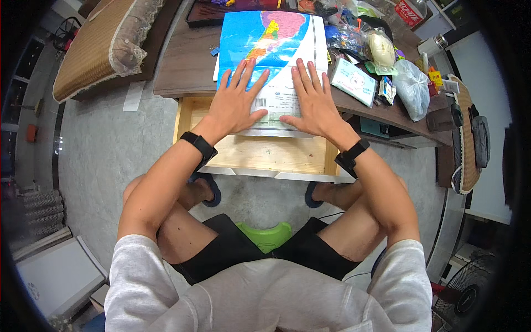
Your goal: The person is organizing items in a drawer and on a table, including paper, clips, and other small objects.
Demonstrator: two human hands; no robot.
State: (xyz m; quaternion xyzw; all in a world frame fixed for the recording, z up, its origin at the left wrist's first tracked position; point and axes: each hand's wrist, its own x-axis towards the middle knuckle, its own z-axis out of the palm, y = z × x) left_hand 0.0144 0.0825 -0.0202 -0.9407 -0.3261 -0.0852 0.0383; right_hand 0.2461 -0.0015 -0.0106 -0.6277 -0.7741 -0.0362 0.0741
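Observation:
A glossy printed map sheet [249, 37] lies partly on the dark wooden table [186, 62], its near edge reaching out over the pulled-out wooden drawer [269, 153]. It shows coloured land areas on blue and a white part with small print and a barcode. A crease crosses it. My left hand [238, 97] rests flat on its left side, fingers spread. Flat on the right side lies my right hand [313, 97], fingers a little apart. Neither hand grips anything. White paper peeks out under the sheet's left edge.
Right of the sheet are a tissue pack [354, 81], a tied white plastic bag [410, 89], a wrapped pale item [381, 49] and a large bottle [408, 14]. A blue binder clip [214, 51] lies left. A dark tray [203, 14] sits behind. A green stool [265, 236] is below me.

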